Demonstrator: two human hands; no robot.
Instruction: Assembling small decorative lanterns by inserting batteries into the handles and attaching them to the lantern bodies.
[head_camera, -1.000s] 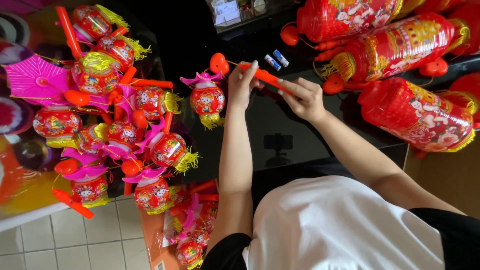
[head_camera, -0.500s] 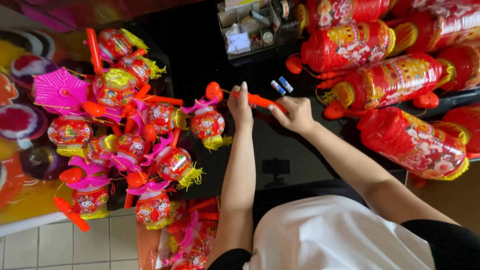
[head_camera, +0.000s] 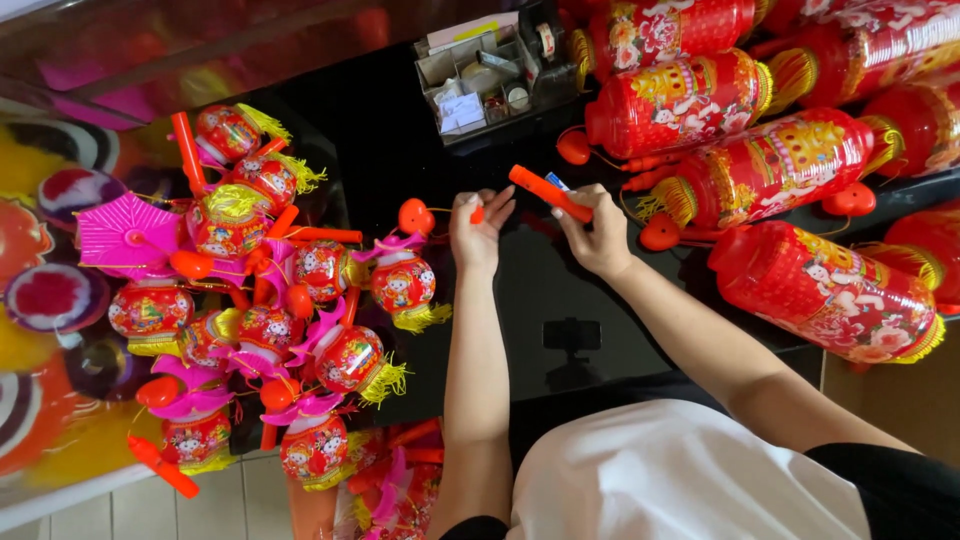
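My right hand (head_camera: 597, 236) grips an orange stick handle (head_camera: 548, 192), tilted up to the left above the black table (head_camera: 400, 150). My left hand (head_camera: 478, 228) pinches a small orange end piece (head_camera: 477, 214) just left of the stick. A thin wire runs from that piece to a red heart bobble (head_camera: 416, 216). Below the bobble lies a small red lantern (head_camera: 402, 284) with a pink frill and yellow tassel.
A heap of small red lanterns (head_camera: 262, 310) with orange sticks covers the table's left side. Large red cylinder lanterns (head_camera: 760, 170) lie at the right. A grey organiser box (head_camera: 490, 75) of small items stands at the back. A phone (head_camera: 570, 335) lies near me.
The orange stick has come apart from its end piece: my right hand has drawn the handle to the right while my left hand keeps the small piece.
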